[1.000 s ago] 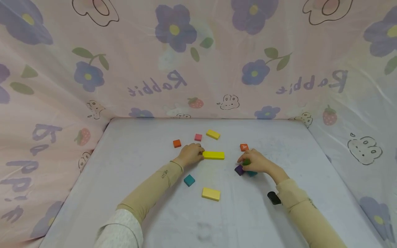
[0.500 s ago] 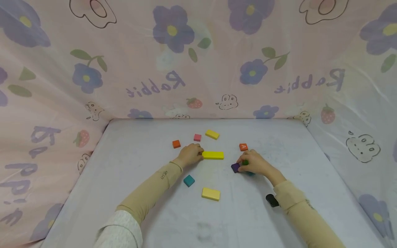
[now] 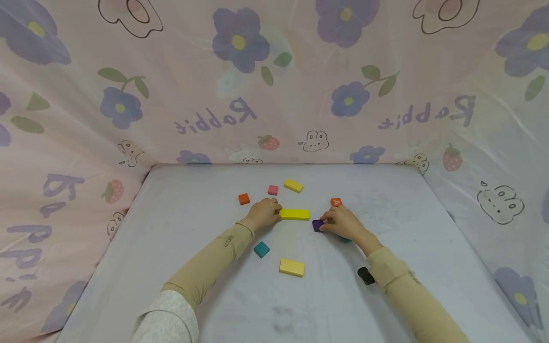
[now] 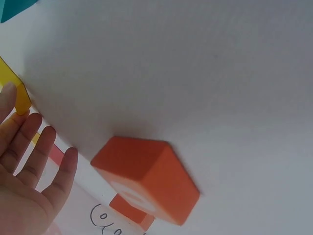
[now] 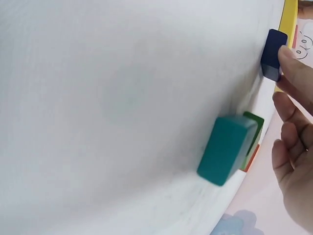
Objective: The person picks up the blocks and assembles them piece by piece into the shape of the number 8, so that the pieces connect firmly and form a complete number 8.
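Observation:
Near the middle of the table, my left hand [image 3: 262,214] pinches the left end of a long yellow block [image 3: 295,215] lying flat. The left wrist view shows thumb and forefinger on either side of that end, other fingers spread. My right hand [image 3: 345,223] holds a small purple block [image 3: 316,226] between thumb and fingertips, just right of the yellow block's far end. Under and beside the right hand, a teal block [image 5: 227,149] and a green block [image 5: 257,128] stand close together, mostly covered in the head view. An orange block lettered A [image 3: 336,202] lies just behind that hand.
Behind the left hand lie an orange block [image 3: 244,199], a pink block [image 3: 273,190] and a yellow block [image 3: 293,186]. Nearer me are another teal block [image 3: 261,249] and a pale yellow block [image 3: 292,267]. Patterned curtains [image 3: 274,95] enclose the white table [image 3: 206,190].
My right hand has moved left and slightly away from me, carrying the purple block from beside the teal one toward the long yellow block. The left hand stays in place.

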Available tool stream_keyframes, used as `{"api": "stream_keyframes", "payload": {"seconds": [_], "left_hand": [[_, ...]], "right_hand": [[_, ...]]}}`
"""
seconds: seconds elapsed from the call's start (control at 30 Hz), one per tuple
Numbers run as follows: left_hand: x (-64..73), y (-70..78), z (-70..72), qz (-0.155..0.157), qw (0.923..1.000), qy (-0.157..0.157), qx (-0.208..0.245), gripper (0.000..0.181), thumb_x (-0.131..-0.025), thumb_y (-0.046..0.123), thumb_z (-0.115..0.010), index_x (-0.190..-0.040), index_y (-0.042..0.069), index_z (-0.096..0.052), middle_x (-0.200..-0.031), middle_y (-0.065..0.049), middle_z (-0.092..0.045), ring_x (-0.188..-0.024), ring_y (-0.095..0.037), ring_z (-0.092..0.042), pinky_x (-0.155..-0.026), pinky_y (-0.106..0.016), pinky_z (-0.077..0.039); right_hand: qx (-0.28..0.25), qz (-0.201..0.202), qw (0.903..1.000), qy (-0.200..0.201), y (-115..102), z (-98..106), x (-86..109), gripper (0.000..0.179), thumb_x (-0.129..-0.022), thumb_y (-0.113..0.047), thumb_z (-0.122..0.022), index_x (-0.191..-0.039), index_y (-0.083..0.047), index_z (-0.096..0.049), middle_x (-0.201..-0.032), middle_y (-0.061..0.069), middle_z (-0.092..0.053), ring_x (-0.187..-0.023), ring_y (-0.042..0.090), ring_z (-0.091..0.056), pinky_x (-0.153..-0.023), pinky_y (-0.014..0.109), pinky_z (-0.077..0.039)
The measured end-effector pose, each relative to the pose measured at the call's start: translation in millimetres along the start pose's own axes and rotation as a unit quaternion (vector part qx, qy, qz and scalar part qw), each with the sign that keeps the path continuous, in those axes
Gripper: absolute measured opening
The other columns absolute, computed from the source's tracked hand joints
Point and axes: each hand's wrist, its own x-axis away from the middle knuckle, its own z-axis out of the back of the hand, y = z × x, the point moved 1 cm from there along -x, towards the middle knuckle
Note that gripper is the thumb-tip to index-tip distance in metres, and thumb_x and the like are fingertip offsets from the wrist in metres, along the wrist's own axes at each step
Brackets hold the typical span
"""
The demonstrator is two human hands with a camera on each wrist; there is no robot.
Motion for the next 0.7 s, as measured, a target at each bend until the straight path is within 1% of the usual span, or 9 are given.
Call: {"api": "stream_keyframes", "payload": {"seconds": [0.13, 0.23, 0.37, 0.5, 0.7], "left_hand": [[-1.0, -1.3, -0.7, 0.001, 1.0000, -0.004, -0.002, 0.030, -0.088, 0.026, -0.064, -0.114, 0.012, -0.066, -0.102, -0.002, -0.063, -0.086, -0.016, -0.051, -0.074, -0.029, -0.049], [-1.1, -1.8, -0.7, 0.001, 1.0000, -0.002, -0.001, 0.031, -0.088, 0.026, -0.064, -0.115, 0.013, -0.066, -0.103, -0.002, -0.063, -0.087, -0.016, -0.052, -0.075, -0.029, -0.049], [0.0, -2.4, -0.5, -0.002, 1.0000, 0.003, 0.002, 0.031, -0.087, 0.026, -0.065, -0.116, 0.012, -0.066, -0.104, -0.002, -0.064, -0.087, -0.016, -0.052, -0.076, -0.028, -0.049], [0.6, -2.8, -0.4, -0.003, 1.0000, 0.006, 0.001, 0.032, -0.087, 0.026, -0.065, -0.116, 0.013, -0.066, -0.105, -0.002, -0.064, -0.087, -0.016, -0.052, -0.076, -0.028, -0.049], [0.1, -1.2, 0.7, -0.004, 1.0000, 0.004, 0.008, 0.031, -0.088, 0.025, -0.064, -0.115, 0.011, -0.066, -0.107, -0.003, -0.064, -0.089, -0.017, -0.053, -0.077, -0.029, -0.049]], "right_hand": [[-0.002, -0.011, 0.9999, 0.000, -4.3, -3.1, -5.3, 0.031, -0.080, -0.030, -0.071, -0.102, -0.009, -0.071, -0.081, 0.001, -0.061, -0.074, 0.014, -0.047, -0.067, 0.028, -0.038], [-0.002, -0.027, 0.9996, -0.003, -6.8, -4.3, -8.4, 0.031, -0.080, -0.030, -0.072, -0.102, -0.009, -0.071, -0.079, 0.000, -0.059, -0.074, 0.014, -0.046, -0.066, 0.027, -0.037], [0.007, -0.036, 0.9993, -0.002, -10.2, -4.5, -10.0, 0.031, -0.079, -0.031, -0.073, -0.101, -0.009, -0.071, -0.079, 0.000, -0.059, -0.074, 0.015, -0.047, -0.067, 0.028, -0.038], [0.019, -0.032, 0.9993, 0.003, -12.5, -4.8, -10.7, 0.030, -0.079, -0.031, -0.073, -0.100, -0.009, -0.072, -0.078, 0.000, -0.059, -0.074, 0.014, -0.047, -0.067, 0.029, -0.039], [0.038, -0.027, 0.9989, 0.002, -12.7, -2.1, -10.7, 0.030, -0.079, -0.033, -0.072, -0.098, -0.010, -0.071, -0.083, 0.001, -0.061, -0.077, 0.016, -0.050, -0.070, 0.032, -0.042]]}}
